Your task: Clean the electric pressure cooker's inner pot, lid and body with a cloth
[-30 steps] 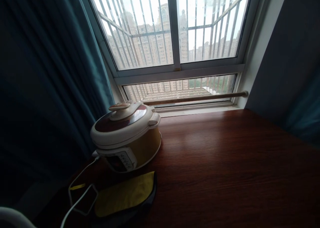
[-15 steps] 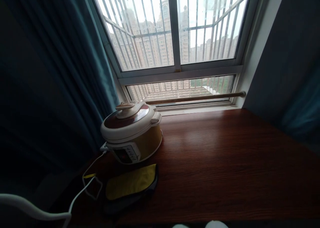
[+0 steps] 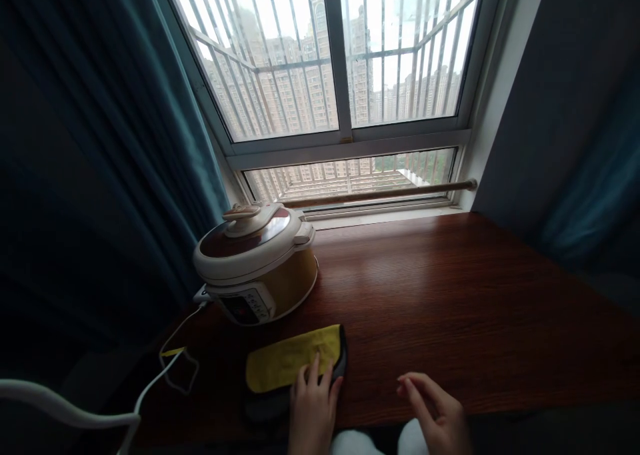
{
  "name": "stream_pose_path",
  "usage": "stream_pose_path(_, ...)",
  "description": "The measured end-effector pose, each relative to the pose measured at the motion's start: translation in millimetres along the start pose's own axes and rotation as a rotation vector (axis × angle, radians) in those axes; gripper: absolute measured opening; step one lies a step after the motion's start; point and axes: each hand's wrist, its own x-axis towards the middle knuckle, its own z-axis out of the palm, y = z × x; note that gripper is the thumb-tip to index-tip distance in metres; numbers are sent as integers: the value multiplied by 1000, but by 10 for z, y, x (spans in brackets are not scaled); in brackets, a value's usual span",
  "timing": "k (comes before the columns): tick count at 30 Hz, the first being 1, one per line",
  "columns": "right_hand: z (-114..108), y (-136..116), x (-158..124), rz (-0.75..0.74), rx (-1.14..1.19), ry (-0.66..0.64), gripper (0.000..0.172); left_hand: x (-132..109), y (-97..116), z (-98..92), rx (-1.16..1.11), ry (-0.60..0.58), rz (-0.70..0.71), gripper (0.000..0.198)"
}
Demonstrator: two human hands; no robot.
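A folded cloth [image 3: 275, 365], yellow on top with a dark grey edge and underside, lies on the wooden table in front of the cooker. My left hand [image 3: 313, 402] rests palm down on its right part, fingers spread and pressing on the yellow face. To the right, apart from the cloth, my right hand [image 3: 440, 412] hovers near the table's front edge. Its thumb and forefinger meet in a pinch, and I see nothing between them.
An electric pressure cooker [image 3: 255, 265] stands at the back left of the table [image 3: 425, 295]. A white cord [image 3: 160, 375] with a yellow tag runs from it leftward. Behind are a barred window [image 3: 345, 62] and a blue curtain [image 3: 165, 128].
Both hands have come into view from below. The cloth has slid to the right, under my left hand. The whole view has shifted slightly.
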Motion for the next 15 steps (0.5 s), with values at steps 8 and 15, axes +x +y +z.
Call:
stream_pose_path(8, 695, -244, 353, 0, -566, -472, 49, -52, 404, 24, -507, 111, 65, 36)
stream_pose_path(15, 573, 240, 429, -22, -731, -698, 53, -248, 373, 16, -303, 358, 120, 50)
